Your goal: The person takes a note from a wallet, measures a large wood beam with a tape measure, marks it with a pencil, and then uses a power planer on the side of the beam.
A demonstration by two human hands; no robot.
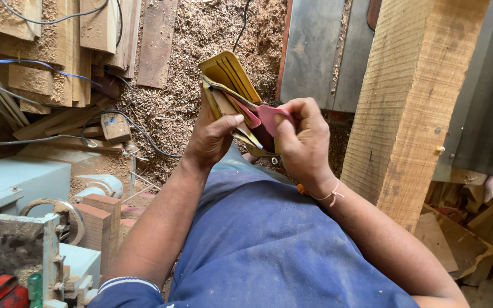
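Blue cloth of my shirt [269, 239] filled the bottom of the view, and both my forearms rose out of it to meet over the sawdust-covered floor [201, 45]. In my left hand [212, 134] I held a worn yellow fold-open wallet with dark stripes [229, 74], spread open and tilted up away from me, my thumb pressed across its inner pockets and my fingers [232, 121] wrapped tight behind it. My right hand [300, 140] had its thumb and forefinger pinched narrow on a small pink slip of paper [269, 117], which sat partly out of the wallet, its inner end hidden among the other papers. I judged the job about midway: the wallet was out and open, the slip was gripped, but it was not yet free of the pocket, and the wallet remained to be closed. Whether the slip was coming out or going in, I could not tell. A thin pale thread bracelet [331, 195] circled my right wrist. Just to my right stood a thick rough-sawn timber beam [412, 97], leaning against grey metal panels [320, 51]. To my left lay stacked wooden offcuts [58, 51] with blue and grey cables [24, 63] trailing over them, and nearer me a pale blue machine housing [24, 177] dusted with shavings.
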